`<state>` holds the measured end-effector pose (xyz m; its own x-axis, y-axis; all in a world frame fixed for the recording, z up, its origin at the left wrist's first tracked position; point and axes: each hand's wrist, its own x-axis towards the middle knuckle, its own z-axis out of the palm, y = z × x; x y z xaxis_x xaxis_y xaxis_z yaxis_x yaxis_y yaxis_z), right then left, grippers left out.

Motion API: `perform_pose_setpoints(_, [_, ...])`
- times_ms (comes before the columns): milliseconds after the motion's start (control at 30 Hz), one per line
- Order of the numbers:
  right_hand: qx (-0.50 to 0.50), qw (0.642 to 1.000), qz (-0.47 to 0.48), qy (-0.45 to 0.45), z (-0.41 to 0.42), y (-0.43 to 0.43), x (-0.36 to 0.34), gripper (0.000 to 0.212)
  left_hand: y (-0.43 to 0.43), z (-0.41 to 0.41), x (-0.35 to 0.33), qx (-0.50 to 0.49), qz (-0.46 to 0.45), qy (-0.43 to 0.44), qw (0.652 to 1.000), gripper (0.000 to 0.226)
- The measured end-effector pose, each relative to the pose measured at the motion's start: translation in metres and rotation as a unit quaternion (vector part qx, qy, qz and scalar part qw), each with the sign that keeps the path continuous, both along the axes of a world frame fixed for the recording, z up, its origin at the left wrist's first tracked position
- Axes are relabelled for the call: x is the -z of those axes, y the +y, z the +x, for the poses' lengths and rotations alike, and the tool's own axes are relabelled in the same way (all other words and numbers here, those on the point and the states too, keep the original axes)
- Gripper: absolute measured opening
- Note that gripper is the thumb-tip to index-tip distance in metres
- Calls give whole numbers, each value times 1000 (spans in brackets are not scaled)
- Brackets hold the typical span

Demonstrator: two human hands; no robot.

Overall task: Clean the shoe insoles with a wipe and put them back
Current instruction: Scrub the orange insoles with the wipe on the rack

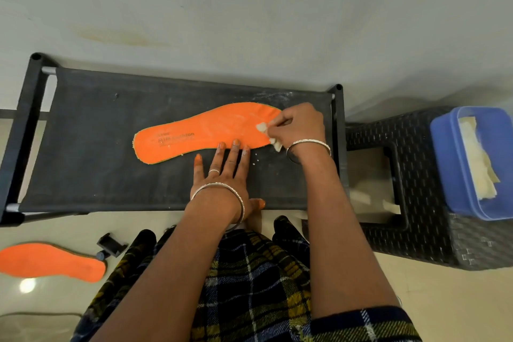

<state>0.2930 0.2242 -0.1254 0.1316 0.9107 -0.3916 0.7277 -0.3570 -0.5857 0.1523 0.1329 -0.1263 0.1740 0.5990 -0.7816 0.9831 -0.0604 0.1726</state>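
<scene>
An orange insole (200, 133) lies flat on the black fabric shelf (91, 153) of a low rack. My right hand (298, 125) grips a crumpled white wipe (262, 128) and presses it on the insole's wide toe end. My left hand (223, 172) lies flat with straight fingers, its fingertips pressing the insole's near edge. A second orange insole (52, 261) rests on the floor at the lower left.
A blue plastic box (449, 164) holding pale wipes sits on a dark woven stool (416, 230) to the right. White crumbs dot the shelf near my fingers. A small black clip (111, 246) lies on the floor. The wall stands behind the rack.
</scene>
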Motion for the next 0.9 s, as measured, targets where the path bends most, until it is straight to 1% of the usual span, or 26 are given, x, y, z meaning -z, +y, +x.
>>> perform_pose_setpoints(67, [-35,999,-24,10,-5,-1,0,19,0,0,0,6,2,2,1000,102])
perform_pose_setpoints(100, [-33,999,-10,0,-6,0,1,17,0,-1,1,6,3,2,1000,102])
perform_pose_setpoints(200, [41,996,70,-40,-4,2,4,11,0,-2,0,6,1,0,1000,102])
perform_pose_setpoints(267, [67,992,95,-51,-3,3,6,11,-1,-2,-1,6,1,-3,1000,102])
perform_pose_setpoints(333, [41,995,86,-43,-7,2,8,11,-1,-2,-2,5,2,-5,1000,102])
perform_pose_setpoints(433, [-43,997,57,-17,-16,1,8,9,-1,-2,-1,4,4,-6,1000,101])
perform_pose_setpoints(467, [-51,997,59,-20,-17,1,7,9,0,-2,-1,6,5,-5,1000,101])
perform_pose_setpoints(500, [-37,997,67,-28,-16,1,7,8,0,-2,-1,7,4,-6,1000,101])
perform_pose_setpoints(600, [65,990,102,-69,-4,5,9,7,0,-3,-1,7,1,-9,1000,101])
perform_pose_setpoints(667, [87,986,113,-81,-2,6,10,10,0,-3,-1,6,1,-9,1000,101])
perform_pose_setpoints(733, [51,992,100,-66,-11,5,10,9,0,-3,-1,5,2,-10,1000,101])
perform_pose_setpoints(833, [-43,996,67,-34,-26,2,13,4,0,-2,1,8,6,-8,1000,101])
perform_pose_setpoints(867, [-44,996,66,-40,-26,3,14,4,0,-2,1,8,7,-9,1000,101])
perform_pose_setpoints(900, [-20,996,71,-48,-23,5,14,4,0,-3,1,7,7,-11,1000,101])
